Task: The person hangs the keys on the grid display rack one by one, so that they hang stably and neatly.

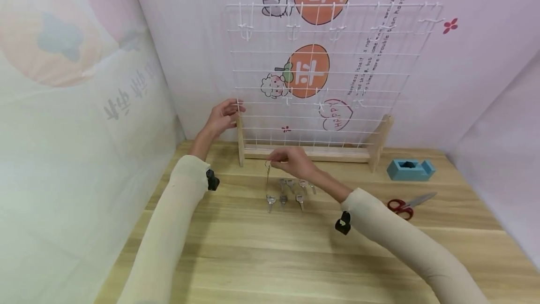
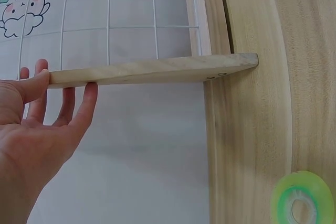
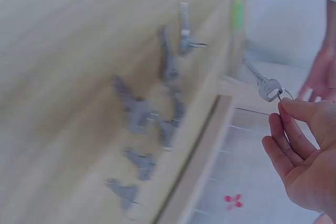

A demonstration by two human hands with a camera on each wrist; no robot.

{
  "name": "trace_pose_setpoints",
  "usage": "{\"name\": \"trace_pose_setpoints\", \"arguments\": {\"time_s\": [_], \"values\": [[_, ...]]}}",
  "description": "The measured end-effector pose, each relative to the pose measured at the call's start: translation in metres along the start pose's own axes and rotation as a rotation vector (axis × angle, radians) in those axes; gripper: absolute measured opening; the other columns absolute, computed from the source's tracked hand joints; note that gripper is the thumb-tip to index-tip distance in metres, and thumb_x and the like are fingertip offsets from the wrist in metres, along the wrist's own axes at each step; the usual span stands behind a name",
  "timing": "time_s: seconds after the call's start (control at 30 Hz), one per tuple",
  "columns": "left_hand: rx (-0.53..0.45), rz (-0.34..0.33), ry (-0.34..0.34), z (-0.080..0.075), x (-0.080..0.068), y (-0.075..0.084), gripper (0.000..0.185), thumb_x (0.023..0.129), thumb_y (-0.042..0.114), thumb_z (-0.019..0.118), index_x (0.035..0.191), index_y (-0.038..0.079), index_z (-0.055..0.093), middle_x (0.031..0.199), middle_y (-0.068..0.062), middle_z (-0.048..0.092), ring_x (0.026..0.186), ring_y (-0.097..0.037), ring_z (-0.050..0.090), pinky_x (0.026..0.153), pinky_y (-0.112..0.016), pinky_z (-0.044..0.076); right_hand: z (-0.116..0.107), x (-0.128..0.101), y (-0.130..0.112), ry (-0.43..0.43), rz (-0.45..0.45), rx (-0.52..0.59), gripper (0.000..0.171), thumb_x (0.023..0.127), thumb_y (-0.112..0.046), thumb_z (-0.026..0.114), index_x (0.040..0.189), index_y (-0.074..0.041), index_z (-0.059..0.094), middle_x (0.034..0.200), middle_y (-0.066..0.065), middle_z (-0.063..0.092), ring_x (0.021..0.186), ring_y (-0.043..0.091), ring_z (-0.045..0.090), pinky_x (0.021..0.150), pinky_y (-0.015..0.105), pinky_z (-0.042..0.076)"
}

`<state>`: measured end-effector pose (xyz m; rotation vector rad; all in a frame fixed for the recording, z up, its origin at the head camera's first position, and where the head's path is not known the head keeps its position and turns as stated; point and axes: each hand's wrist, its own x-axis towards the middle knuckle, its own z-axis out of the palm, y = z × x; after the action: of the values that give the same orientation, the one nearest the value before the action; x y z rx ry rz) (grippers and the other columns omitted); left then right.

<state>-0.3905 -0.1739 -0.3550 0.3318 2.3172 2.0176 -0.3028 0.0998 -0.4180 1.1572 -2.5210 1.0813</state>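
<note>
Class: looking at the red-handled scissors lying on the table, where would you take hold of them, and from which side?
Grip the scissors by the red handle loops, coming from above on the near-left end. They lie flat and closed, blades pointing away toward the right, so the handles are probably the safest, nearest part to the right hand.

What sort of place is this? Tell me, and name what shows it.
Probably a small staged craft corner: a wooden table hemmed in by printed cartoon cloth walls, with a wire grid rack, loose keys, scissors and a tape holder.
</note>
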Motion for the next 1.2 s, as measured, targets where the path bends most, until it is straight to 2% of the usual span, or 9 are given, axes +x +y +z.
{"name": "trace_pose_setpoints", "arguments": {"time_s": [0.23, 0.3, 0.43, 0.7, 0.93, 1.2], "values": [[0.013, -0.017, 0.002, 0.001, 0.001, 0.001, 0.043, 0.106, -0.004, 0.051, 0.148, 0.007, 0.053, 0.142, -0.017, 0.061, 0.138, -0.032, 0.052, 0.108, -0.054, 0.05, -0.034, 0.029, -0.028, -0.006, 0.05, 0.063, 0.016, 0.096, -0.002, 0.074, 0.111, 0.0, 0.079, 0.098, 0.011, 0.079, 0.087, 0.021, 0.076, 0.079, 0.036, 0.064], [0.023, -0.02, 0.005, 0.002, 0.001, 0.001, 0.043, 0.107, -0.003, 0.051, 0.148, 0.009, 0.053, 0.142, -0.016, 0.062, 0.138, -0.03, 0.053, 0.108, -0.053, 0.051, -0.043, 0.036, -0.035, 0.012, 0.041, 0.065, 0.016, 0.096, -0.002, 0.074, 0.111, -0.001, 0.079, 0.099, 0.011, 0.079, 0.088, 0.021, 0.076, 0.08, 0.038, 0.063], [0.029, -0.022, 0.005, 0.003, 0.0, 0.001, 0.043, 0.107, -0.003, 0.052, 0.148, 0.009, 0.054, 0.142, -0.016, 0.062, 0.137, -0.03, 0.053, 0.108, -0.055, 0.05, -0.061, 0.047, -0.048, 0.057, 0.009, 0.031, 0.016, 0.095, -0.002, 0.075, 0.11, -0.003, 0.08, 0.098, 0.009, 0.08, 0.086, 0.019, 0.077, 0.079, 0.037, 0.064], [0.004, -0.037, -0.01, 0.002, -0.002, -0.001, 0.046, 0.106, -0.004, 0.051, 0.15, 0.009, 0.053, 0.145, -0.018, 0.059, 0.141, -0.034, 0.05, 0.109, -0.057, 0.048, -0.095, 0.07, -0.078, 0.089, -0.002, 0.002, 0.017, 0.097, -0.005, 0.074, 0.113, -0.004, 0.079, 0.102, 0.007, 0.08, 0.091, 0.017, 0.076, 0.082, 0.03, 0.063], [-0.012, -0.003, -0.022, -0.001, -0.002, -0.001, 0.045, 0.107, -0.002, 0.052, 0.151, 0.005, 0.05, 0.146, -0.021, 0.058, 0.142, -0.04, 0.046, 0.108, -0.059, 0.048, -0.127, 0.102, -0.111, 0.217, -0.053, 0.02, 0.018, 0.097, -0.007, 0.075, 0.114, -0.006, 0.079, 0.104, 0.007, 0.08, 0.091, 0.015, 0.077, 0.08, 0.028, 0.062], [-0.033, -0.027, -0.028, -0.001, -0.005, 0.0, 0.046, 0.107, -0.001, 0.052, 0.153, 0.006, 0.05, 0.148, -0.019, 0.057, 0.142, -0.037, 0.048, 0.109, -0.058, 0.048, -0.152, 0.133, -0.138, 0.382, -0.066, 0.103, 0.019, 0.097, -0.012, 0.076, 0.115, -0.008, 0.079, 0.105, 0.004, 0.08, 0.096, 0.01, 0.076, 0.088, 0.024, 0.06]]}}
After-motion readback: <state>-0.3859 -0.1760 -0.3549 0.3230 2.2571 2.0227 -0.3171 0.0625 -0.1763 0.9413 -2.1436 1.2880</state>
